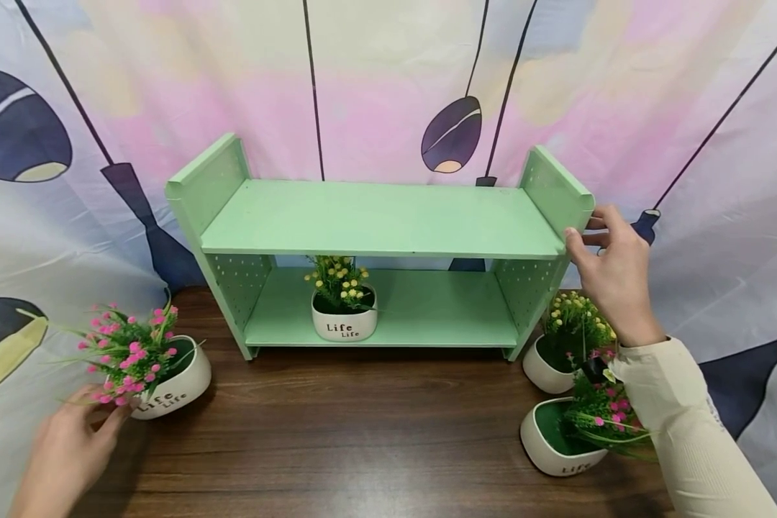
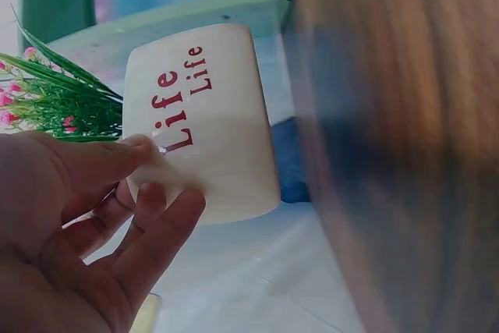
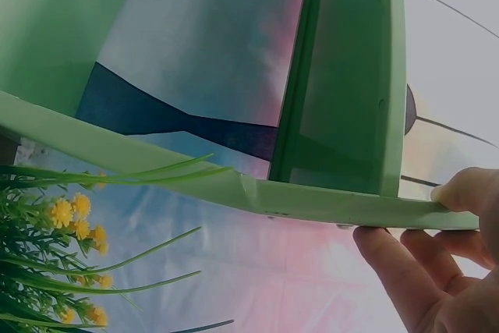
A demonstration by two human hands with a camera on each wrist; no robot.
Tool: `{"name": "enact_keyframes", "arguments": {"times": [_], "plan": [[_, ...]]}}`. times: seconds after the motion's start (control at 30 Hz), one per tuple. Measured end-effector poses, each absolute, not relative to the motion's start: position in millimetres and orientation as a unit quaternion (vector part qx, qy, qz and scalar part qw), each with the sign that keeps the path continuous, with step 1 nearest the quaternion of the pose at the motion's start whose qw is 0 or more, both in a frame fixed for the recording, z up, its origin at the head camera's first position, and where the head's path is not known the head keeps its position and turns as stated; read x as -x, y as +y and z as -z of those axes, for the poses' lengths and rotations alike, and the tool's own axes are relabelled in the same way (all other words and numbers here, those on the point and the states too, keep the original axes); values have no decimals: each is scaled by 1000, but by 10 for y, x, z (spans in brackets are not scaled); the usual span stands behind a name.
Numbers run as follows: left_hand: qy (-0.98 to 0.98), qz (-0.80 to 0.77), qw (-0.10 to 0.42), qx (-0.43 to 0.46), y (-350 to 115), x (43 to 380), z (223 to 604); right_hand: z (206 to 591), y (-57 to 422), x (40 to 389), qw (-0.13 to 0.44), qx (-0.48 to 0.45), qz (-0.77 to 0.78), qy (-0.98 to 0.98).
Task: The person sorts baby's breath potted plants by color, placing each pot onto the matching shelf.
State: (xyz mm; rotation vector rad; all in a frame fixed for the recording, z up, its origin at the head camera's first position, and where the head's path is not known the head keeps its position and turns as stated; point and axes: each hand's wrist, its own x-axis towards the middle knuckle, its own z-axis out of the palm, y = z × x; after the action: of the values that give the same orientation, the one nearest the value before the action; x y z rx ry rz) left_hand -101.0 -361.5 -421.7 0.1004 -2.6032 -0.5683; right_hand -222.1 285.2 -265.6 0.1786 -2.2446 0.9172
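At the left, my left hand [image 1: 71,442] grips the near side of a white flowerpot [image 2: 207,122] lettered "Life" with pink flowers [image 1: 126,352]. The pot leans a little; whether its base touches the table is hard to tell. On the right, my right hand [image 1: 615,270] pinches the front edge of the side panel [image 3: 327,204] of a light green two-tier shelf [image 1: 375,216], thumb on one face and fingers on the other. A white pot with yellow flowers [image 1: 343,324] stands on the lower tier, left of its middle.
Below the right forearm, a yellow-flowered pot [image 1: 550,367] stands beside the shelf. Nearer, a pink-flowered pot [image 1: 560,442] is partly covered by the sleeve [image 1: 680,417]. All rest on a brown wooden table [image 1: 362,424]. A patterned curtain [image 1: 375,86] hangs behind.
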Motion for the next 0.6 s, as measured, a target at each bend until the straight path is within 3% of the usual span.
{"name": "enact_keyframes", "arguments": {"times": [0.6], "plan": [[-936,184,296,49,-3271,852,3713,2649,2848,2220,344,-69,-356,-866]]}}
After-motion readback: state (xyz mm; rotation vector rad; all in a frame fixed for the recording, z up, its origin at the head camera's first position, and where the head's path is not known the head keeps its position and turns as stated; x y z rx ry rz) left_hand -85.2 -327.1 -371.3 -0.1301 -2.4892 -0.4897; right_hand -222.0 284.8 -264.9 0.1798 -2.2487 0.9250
